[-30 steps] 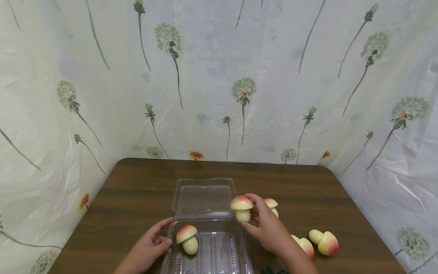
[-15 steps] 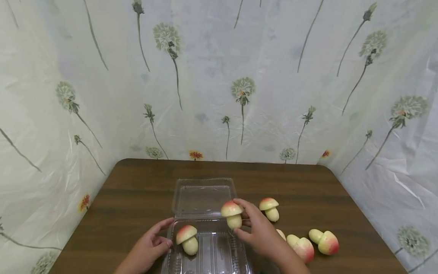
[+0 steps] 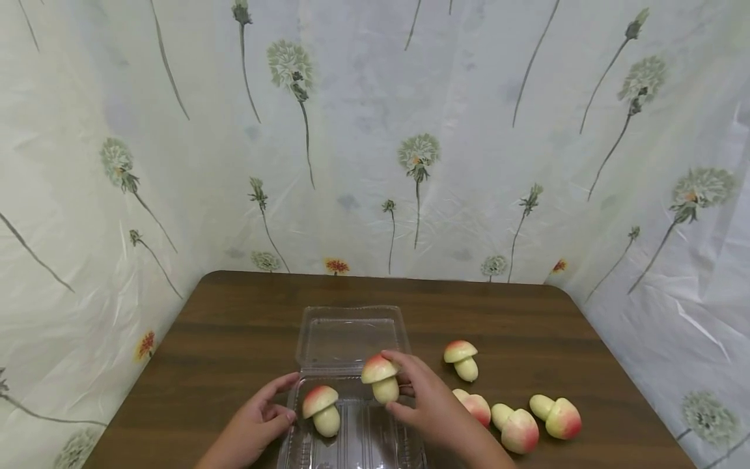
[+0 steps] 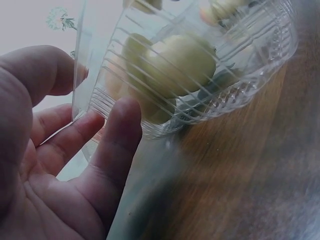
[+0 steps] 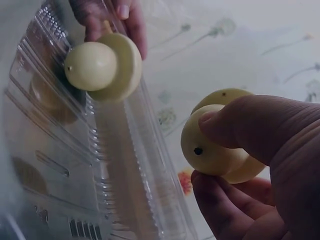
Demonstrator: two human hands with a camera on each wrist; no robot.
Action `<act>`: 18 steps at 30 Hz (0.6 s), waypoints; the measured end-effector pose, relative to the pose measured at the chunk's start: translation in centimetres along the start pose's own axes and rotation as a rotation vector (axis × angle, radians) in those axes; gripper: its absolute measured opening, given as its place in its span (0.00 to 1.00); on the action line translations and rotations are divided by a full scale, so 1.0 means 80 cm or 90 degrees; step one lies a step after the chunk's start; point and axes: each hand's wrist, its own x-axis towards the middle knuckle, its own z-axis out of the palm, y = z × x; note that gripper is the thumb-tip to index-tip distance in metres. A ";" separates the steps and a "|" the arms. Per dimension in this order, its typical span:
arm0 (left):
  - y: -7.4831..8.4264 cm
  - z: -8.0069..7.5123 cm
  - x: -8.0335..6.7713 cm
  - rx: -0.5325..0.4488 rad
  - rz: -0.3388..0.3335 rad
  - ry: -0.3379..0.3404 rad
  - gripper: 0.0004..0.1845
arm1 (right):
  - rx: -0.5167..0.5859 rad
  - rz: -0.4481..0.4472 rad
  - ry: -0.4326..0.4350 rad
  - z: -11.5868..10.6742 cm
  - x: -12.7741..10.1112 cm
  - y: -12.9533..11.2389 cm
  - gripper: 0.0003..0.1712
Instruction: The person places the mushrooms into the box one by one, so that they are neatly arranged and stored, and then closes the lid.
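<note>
My right hand (image 3: pixel 430 407) grips a toy mushroom (image 3: pixel 381 378) over the clear tray (image 3: pixel 351 449). My left hand (image 3: pixel 258 417), fingers relaxed, touches the tray's left wall beside another mushroom (image 3: pixel 321 409).

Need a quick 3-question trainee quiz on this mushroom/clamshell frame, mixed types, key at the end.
1. True or false: the right hand pinches a toy mushroom above the clear clamshell tray.
2. How many toy mushrooms lie on the table, outside the tray?
A) two B) four C) six
3. Fill in: the left hand rests against the tray's ____ side.

Key
1. True; thumb and fingers hold its stem in the right wrist view.
2. B: one upright, three on their sides.
3. Left; its fingers touch the wall beside the mushroom already inside.
</note>
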 end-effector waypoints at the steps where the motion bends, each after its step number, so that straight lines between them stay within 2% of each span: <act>1: 0.000 0.000 0.000 0.000 0.002 0.000 0.37 | 0.001 0.003 -0.007 0.001 0.001 -0.001 0.45; 6: 0.002 0.000 0.000 0.005 0.010 0.005 0.37 | 0.014 0.015 -0.034 0.004 0.005 -0.003 0.46; 18: 0.003 0.000 -0.001 0.002 0.002 0.005 0.36 | -0.006 0.002 -0.052 0.017 0.011 -0.009 0.45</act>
